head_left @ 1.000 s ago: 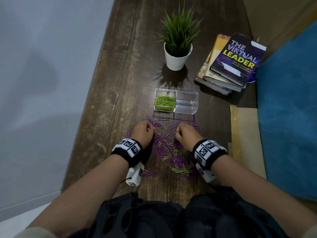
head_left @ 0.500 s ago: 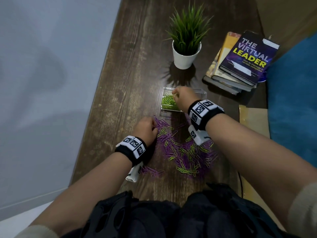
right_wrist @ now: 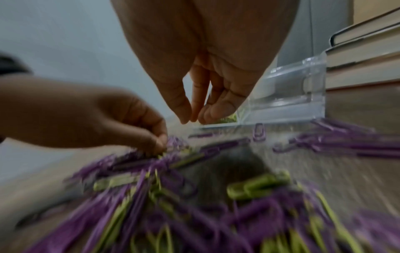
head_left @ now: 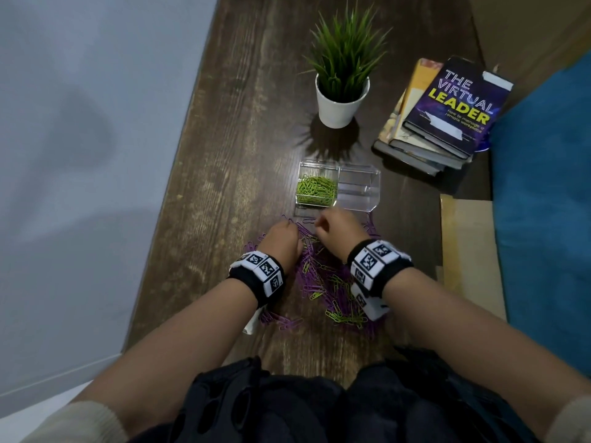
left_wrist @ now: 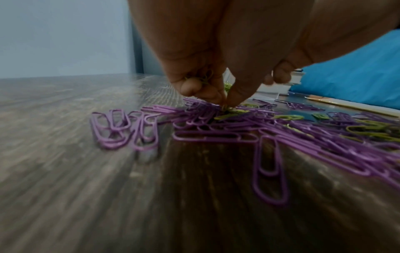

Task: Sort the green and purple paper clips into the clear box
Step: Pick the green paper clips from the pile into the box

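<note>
Left hand (left_wrist: pixel 207 71) is down in the mixed pile, pinching a green clip (left_wrist: pixel 232 110) off the desk (head_left: pixel 230 161) with more green ones tucked in its curled fingers, while the right hand (head_left: pixel 340 233) hovers just short of the clear box (head_left: pixel 358 187), fingertips drawn together on nothing I can see. Judging the score: 1 of the box's 2 compartments has a good heap of green clips (head_left: pixel 316 190), the other sits bare. Dozens of purple clips (left_wrist: pixel 216 137), too tangled to count, and maybe 20 greens are left to sort.
</note>
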The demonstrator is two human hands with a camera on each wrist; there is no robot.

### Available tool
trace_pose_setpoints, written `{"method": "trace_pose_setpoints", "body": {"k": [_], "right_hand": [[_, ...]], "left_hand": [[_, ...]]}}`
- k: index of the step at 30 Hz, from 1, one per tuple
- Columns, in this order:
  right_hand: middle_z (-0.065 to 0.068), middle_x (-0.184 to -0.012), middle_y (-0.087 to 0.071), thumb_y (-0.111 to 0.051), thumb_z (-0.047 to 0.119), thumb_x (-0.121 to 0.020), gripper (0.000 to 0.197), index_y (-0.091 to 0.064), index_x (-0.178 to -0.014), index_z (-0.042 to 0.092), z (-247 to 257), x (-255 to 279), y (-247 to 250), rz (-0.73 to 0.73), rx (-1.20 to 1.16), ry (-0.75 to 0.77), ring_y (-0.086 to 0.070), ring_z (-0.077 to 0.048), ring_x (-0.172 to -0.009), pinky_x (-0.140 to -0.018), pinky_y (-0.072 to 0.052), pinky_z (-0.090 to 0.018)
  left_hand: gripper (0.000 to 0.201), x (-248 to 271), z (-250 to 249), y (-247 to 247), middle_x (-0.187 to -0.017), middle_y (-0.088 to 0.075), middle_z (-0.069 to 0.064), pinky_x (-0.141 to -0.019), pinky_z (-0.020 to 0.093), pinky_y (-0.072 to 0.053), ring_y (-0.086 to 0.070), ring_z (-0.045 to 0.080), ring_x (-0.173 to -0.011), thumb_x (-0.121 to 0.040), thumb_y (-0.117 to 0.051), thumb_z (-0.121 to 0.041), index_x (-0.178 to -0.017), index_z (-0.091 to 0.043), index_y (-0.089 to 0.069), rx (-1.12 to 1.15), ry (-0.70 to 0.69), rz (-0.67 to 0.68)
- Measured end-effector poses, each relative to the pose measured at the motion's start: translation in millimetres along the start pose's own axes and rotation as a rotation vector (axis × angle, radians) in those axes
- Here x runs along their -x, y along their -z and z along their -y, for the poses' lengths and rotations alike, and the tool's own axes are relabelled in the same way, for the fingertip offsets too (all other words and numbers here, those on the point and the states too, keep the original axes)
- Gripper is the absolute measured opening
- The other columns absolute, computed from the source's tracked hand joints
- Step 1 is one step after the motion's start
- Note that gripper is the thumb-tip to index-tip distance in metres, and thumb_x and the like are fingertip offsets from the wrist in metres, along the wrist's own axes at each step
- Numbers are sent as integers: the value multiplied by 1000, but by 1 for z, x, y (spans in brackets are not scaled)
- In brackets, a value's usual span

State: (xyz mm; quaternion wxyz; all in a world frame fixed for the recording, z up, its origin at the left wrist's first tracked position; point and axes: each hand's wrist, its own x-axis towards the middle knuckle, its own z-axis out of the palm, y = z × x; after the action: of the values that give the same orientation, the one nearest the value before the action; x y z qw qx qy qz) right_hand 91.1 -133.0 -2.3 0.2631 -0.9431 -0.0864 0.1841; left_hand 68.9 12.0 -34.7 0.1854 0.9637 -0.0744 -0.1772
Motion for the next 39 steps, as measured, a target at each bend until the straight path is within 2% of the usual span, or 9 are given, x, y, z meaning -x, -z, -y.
{"method": "trace_pose_setpoints", "body": {"k": [8,11,13,15,18,24,29,34,39], "right_hand": [[-8,-97,-58,-58,12,-89,5,-61,-89,8,-12,8,-27,21,-14,-59,-56,-22,-88,-81,-45,-33],[-4,-80,-62,-61,12,-87,8,-59,-80,10,-17,14,-23,-4,-192,-178,-59,-20,-73,-70,-50,-35],[-1,-74,-61,-64,11,-86,10,-58,-79,14,-26,20,-19,0,-374,-259,-58,-16,-64,-62,-49,-30],[2,-73,-58,-63,5,-87,16,-59,-84,19,-38,28,-15,17,-614,-309,-54,-14,-62,-64,-49,-31],[1,-78,-61,-53,0,-90,26,-64,-97,23,-60,41,-4,37,-770,-363,-54,-16,-69,-70,-49,-36],[-3,-66,-51,-45,0,-93,22,-58,-78,10,-71,53,14,72,-1004,-463,-48,-14,-59,-58,-43,-25],[2,-74,-60,-63,17,-89,10,-64,-84,9,-72,50,7,86,-680,-315,-54,-12,-66,-63,-45,-21],[13,-84,-47,-63,24,-89,11,-62,-99,20,-65,48,-4,147,-37,-49,-47,-8,-80,-72,-36,-22],[3,-93,-49,-58,16,-91,4,-60,-92,13,-65,50,-8,114,58,-8,-48,-15,-91,-78,-38,-24]], "left_hand": [[11,-3,-14,37,-79,-52,2,-56,25,-35,-52,20,-69,-94,-46,-18,-86,-12,-48,207,16,-84],[8,-27,-26,62,-84,-52,0,-58,18,-35,-51,15,-74,-94,-48,-16,-89,-11,-51,186,-62,-114],[8,-48,-33,73,-88,-54,5,-66,26,-42,-53,21,-79,-92,-49,-14,-90,-8,-53,144,-118,-131],[12,-70,-40,78,-96,-58,14,-75,36,-44,-56,29,-87,-92,-48,-12,-95,-3,-55,76,-151,-115],[17,-95,-45,74,-107,-59,21,-79,38,-40,-56,35,-98,-92,-47,-8,-103,1,-56,-48,-182,-50],[19,-90,-35,62,-104,-65,14,-81,37,-46,-57,33,-101,-89,-54,-14,-105,-10,-63,-98,-227,-50],[11,-33,-23,51,-99,-64,0,-86,27,-38,-47,18,-100,-86,-61,-16,-96,-17,-66,79,-209,-320],[11,15,9,15,-100,-61,5,-86,31,-37,-50,23,-100,-87,-57,-19,-92,-14,-64,25,-37,-109],[20,29,14,-3,-112,-57,7,-95,33,-36,-45,25,-110,-92,-54,-26,-104,-11,-61,-104,-4,-44]]}}
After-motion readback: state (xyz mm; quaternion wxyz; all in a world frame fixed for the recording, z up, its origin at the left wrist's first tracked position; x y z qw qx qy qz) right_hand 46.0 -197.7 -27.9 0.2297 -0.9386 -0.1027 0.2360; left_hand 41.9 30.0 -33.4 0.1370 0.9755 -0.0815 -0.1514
